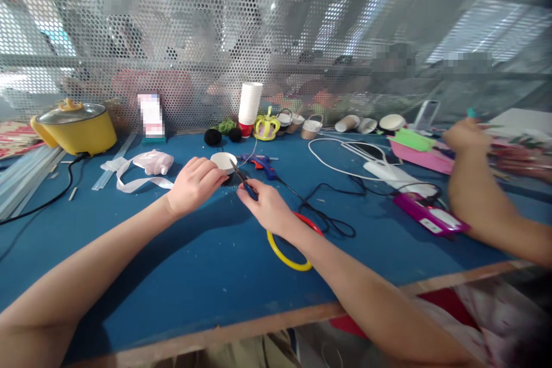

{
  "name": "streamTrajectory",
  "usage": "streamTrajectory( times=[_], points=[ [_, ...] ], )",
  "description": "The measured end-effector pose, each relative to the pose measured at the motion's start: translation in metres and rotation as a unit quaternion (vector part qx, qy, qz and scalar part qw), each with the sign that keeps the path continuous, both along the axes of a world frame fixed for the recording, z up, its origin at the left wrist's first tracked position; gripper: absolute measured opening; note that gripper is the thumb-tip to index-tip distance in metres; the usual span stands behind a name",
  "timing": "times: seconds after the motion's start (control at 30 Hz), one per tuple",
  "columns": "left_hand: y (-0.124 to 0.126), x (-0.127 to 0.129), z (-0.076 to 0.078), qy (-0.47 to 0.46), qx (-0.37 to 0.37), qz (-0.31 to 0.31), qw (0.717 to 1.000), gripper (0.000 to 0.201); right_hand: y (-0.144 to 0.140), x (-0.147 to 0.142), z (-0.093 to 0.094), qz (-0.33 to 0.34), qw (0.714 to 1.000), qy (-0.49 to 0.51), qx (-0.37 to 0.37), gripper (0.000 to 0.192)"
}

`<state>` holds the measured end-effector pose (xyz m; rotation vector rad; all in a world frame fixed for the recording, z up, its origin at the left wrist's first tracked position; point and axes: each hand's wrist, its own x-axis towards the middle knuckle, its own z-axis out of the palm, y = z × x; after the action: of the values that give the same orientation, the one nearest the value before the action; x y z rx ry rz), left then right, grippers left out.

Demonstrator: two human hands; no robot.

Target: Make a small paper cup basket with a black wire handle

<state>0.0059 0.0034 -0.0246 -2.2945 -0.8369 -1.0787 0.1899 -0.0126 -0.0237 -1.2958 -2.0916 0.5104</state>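
Note:
My left hand point(195, 185) is closed around the side of a small white paper cup point(221, 160), whose open top shows. In my right hand point(272, 206) is a pair of dark-handled scissors point(240, 175), fingers wrapped round the handles. The blade tips reach the cup's rim; whether they are cutting into it I cannot tell. Just behind the right hand lies a blue glue gun point(264, 165) with a red trigger. A yellow and red ring point(290, 260) is partly hidden under my right forearm. Pale ribbon point(140, 185) and a pinkish bundle point(154, 161) lie left of the cup.
A yellow electric pot point(84, 131) stands at the left. Stacked cups point(250, 104), dark yarn balls point(213, 137) and small cup baskets point(311, 129) line the back. Cables, a white power strip point(399, 179) and a purple device point(426, 215) lie right, near another person's arm point(478, 190).

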Motion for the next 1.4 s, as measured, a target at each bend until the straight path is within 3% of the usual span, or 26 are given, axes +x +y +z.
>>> streamTrajectory(
  times=[0.1,0.17,0.2,0.27,0.3,0.33,0.37,0.4,0.43,0.47,0.53,0.57,0.6,0.63,0.7,0.8,0.97,1.1,1.2,1.27,1.3,1.4],
  points=[
    [-0.002,0.004,0.001,-0.115,-0.117,-0.038,0.986,0.013,0.000,-0.001,0.000,-0.003,1.000,-0.005,-0.005,0.017],
    [-0.006,0.011,0.000,-0.269,-0.261,-0.053,0.925,0.015,0.000,-0.001,-0.001,-0.007,1.000,-0.006,0.001,0.017],
    [-0.007,0.016,0.000,-0.356,-0.358,-0.056,0.861,0.015,0.000,-0.001,-0.001,-0.011,1.000,-0.007,0.007,0.017],
    [-0.010,0.023,0.002,-0.492,-0.541,-0.105,0.674,0.019,0.001,-0.001,-0.003,-0.021,1.000,-0.008,0.021,0.018],
    [-0.011,0.026,0.003,-0.528,-0.597,-0.129,0.590,0.019,0.001,0.000,-0.003,-0.024,0.999,-0.009,0.028,0.018],
    [-0.012,0.028,0.004,-0.547,-0.633,-0.147,0.527,0.019,0.001,0.000,-0.004,-0.027,0.999,-0.011,0.035,0.018],
    [-0.013,0.029,0.005,-0.550,-0.653,-0.157,0.496,0.019,0.002,0.000,-0.004,-0.026,0.999,-0.012,0.041,0.017],
    [-0.014,0.029,0.006,-0.540,-0.655,-0.157,0.504,0.019,0.002,0.000,-0.004,-0.025,0.999,-0.012,0.044,0.017],
    [-0.014,0.028,0.006,-0.518,-0.638,-0.146,0.551,0.018,0.002,0.000,-0.004,-0.024,0.999,-0.012,0.044,0.017],
    [-0.014,0.027,0.005,-0.483,-0.598,-0.126,0.627,0.017,0.003,0.000,-0.004,-0.024,0.999,-0.012,0.041,0.017],
    [-0.013,0.022,0.003,-0.371,-0.446,-0.069,0.812,0.017,0.003,0.001,-0.002,-0.023,0.999,-0.007,0.025,0.016],
    [-0.012,0.019,0.001,-0.299,-0.345,-0.038,0.889,0.018,0.003,0.001,-0.001,-0.020,1.000,-0.003,0.015,0.016],
    [-0.010,0.016,-0.001,-0.226,-0.250,-0.012,0.941,0.014,0.002,0.001,-0.001,-0.016,1.000,0.000,0.006,0.016],
    [-0.008,0.013,-0.003,-0.156,-0.172,0.005,0.973,0.008,0.002,0.001,0.000,-0.011,1.000,0.003,0.000,0.016],
    [-0.004,0.007,-0.005,-0.059,-0.058,0.029,0.996,0.007,0.001,0.001,0.001,0.001,1.000,0.004,-0.008,0.016],
    [0.000,0.001,-0.003,0.005,0.028,0.034,0.999,0.011,-0.001,0.000,0.001,0.009,1.000,0.003,-0.018,0.018],
    [0.002,-0.006,0.003,0.031,0.071,0.034,0.996,0.010,-0.003,0.000,0.003,0.021,0.999,0.005,-0.038,0.019],
    [0.003,-0.007,0.003,0.014,0.024,0.016,0.999,0.015,-0.003,0.000,0.003,0.028,0.999,-0.001,-0.035,0.020],
    [-0.001,0.001,0.000,-0.106,-0.090,-0.018,0.990,0.019,-0.003,-0.001,0.002,0.023,0.999,0.003,-0.037,0.020],
    [-0.005,0.010,0.000,-0.255,-0.219,-0.040,0.941,0.021,-0.002,-0.001,0.002,0.012,0.999,0.007,-0.031,0.019],
    [-0.007,0.014,0.001,-0.338,-0.310,-0.046,0.887,0.022,-0.002,-0.001,0.001,0.005,1.000,0.008,-0.025,0.018],
    [-0.011,0.023,0.005,-0.493,-0.573,-0.100,0.647,0.028,-0.001,-0.001,0.000,-0.016,1.000,0.003,-0.001,0.017]
  ],
)
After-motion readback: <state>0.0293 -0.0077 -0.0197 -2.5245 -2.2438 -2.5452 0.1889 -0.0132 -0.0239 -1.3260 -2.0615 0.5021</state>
